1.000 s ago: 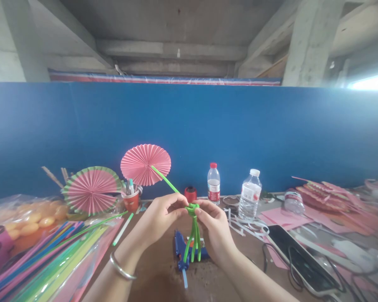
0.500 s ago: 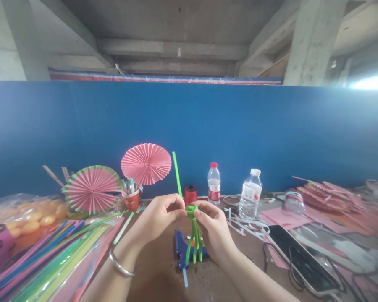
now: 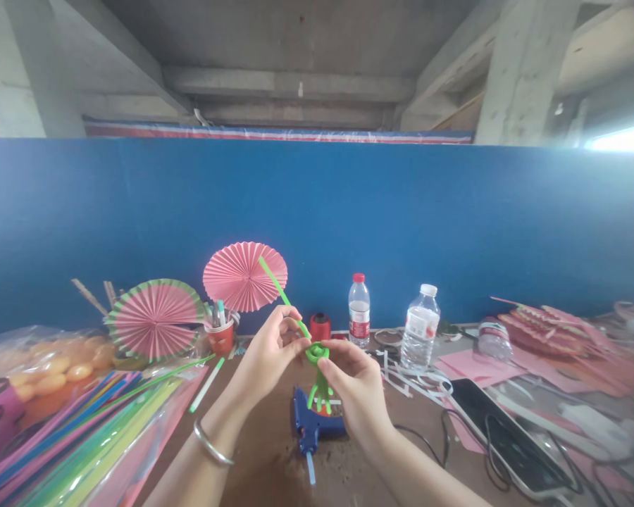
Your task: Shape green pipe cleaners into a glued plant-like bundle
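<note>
My right hand (image 3: 360, 384) pinches a bundle of bright green pipe cleaners (image 3: 321, 389), whose top is coiled round and whose loose ends hang down. From that coil a longer green pipe cleaner (image 3: 275, 279) slants up and left, in front of a pink fan. My left hand (image 3: 272, 352) has its thumb and index finger closed on this strand close to the coil; a silver bangle circles the wrist. Below both hands a blue glue gun (image 3: 309, 426) lies on the brown table, a glue stick poking out of its near end.
Pink folded paper fans (image 3: 246, 276) stand behind at the left, beside a red cup of markers (image 3: 220, 334). Bagged coloured pipe cleaners (image 3: 100, 429) lie left. Two water bottles (image 3: 359, 310) stand at the back. A phone (image 3: 507, 433), cables and paper scraps cover the right.
The long green strand has swung left and leans more. The bundle's hanging ends now tilt away and look shorter. My left hand's fingers have lifted and curled around the strand.
</note>
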Demonstrator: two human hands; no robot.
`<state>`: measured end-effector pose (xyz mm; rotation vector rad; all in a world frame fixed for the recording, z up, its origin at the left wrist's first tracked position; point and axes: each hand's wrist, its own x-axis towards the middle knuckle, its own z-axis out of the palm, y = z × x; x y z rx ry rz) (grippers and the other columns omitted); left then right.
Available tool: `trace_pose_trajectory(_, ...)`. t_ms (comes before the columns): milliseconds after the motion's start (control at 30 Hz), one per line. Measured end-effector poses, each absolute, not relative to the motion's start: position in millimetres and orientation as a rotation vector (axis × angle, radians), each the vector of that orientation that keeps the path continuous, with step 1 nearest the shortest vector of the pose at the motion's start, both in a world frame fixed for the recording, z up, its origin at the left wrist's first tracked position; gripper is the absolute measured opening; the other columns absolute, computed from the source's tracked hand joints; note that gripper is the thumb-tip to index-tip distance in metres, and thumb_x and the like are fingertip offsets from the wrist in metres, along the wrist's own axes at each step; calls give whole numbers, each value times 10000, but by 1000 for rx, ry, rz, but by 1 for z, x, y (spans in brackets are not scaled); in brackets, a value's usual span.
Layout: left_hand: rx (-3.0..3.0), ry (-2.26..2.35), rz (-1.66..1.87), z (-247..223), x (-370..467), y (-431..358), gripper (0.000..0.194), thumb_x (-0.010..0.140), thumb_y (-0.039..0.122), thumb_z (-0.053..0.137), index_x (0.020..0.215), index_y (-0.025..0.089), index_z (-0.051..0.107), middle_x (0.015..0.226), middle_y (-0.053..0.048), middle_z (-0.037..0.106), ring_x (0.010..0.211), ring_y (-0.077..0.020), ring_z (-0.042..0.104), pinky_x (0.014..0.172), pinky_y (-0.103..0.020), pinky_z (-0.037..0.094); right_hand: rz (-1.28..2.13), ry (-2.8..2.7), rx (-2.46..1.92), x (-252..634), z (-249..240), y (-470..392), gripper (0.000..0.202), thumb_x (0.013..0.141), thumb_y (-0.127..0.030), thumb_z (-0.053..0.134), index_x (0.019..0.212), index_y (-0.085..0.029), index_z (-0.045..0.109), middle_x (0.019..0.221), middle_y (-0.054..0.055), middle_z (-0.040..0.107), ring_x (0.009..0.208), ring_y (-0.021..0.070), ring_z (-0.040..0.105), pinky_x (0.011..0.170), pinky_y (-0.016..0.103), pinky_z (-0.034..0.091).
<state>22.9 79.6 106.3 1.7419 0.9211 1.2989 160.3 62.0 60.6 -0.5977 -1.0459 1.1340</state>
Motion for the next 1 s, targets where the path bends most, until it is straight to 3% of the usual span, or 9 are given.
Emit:
trace_pose_trajectory(133, 1713, 973, 1409, 105, 27, 82, 245, 704, 216, 611, 810, 212, 390, 709, 40, 553, 621, -112, 557, 581, -235, 448, 1105, -1048, -600, 159, 58, 63, 203, 630, -214, 711, 819, -169, 649, 774, 42, 687, 713, 172, 633, 644, 274, 497)
trace_pose_trajectory(233, 1872, 1130, 1362, 106, 27, 80, 113, 720, 268, 589, 745, 179, 525, 673, 9, 594, 653, -146, 580, 621, -260, 459, 1101, -1057, -611, 160, 56, 64, 197, 639, -204, 703, 826, -169, 651, 777, 41, 688, 716, 171, 635, 630, 265, 497)
trace_pose_trajectory(400, 1971, 1230, 1267, 110, 26, 73, 150, 755, 284, 535, 781, 191, 650, 737, -11, 667, 698, -171, 606, 621, -254, 468, 1092, -1073, -617, 161, 56, 64, 189, 647, -191, 696, 831, -172, 655, 790, 40, 692, 715, 164, 634, 620, 253, 493)
trace_pose_trajectory(600, 1953, 1182, 1155, 119, 27, 64, 195, 789, 279, 492, 851, 206, 663, 823, -19, 681, 781, -187, 615, 567, -235, 471, 1086, -1083, -621, 162, 57, 65, 212, 651, -225, 701, 850, -165, 659, 803, 53, 689, 708, 170, 634, 607, 263, 498)
trace_pose_trajectory(800, 1834, 1099, 1104, 120, 25, 65, 184, 743, 270, 571, 885, 196, 662, 787, -24, 687, 699, -160, 614, 549, -231, 479, 1108, -1035, -624, 164, 59, 66, 246, 624, -266, 727, 837, -154, 674, 807, 70, 694, 735, 190, 638, 686, 313, 507)
trace_pose_trajectory(1000, 1762, 1117, 1147, 113, 26, 69, 171, 733, 219, 562, 868, 188, 661, 806, -19, 685, 657, -134, 604, 556, -223, 482, 1146, -999, -626, 163, 59, 67, 254, 593, -249, 747, 819, -157, 675, 789, 62, 694, 699, 177, 634, 627, 279, 498)
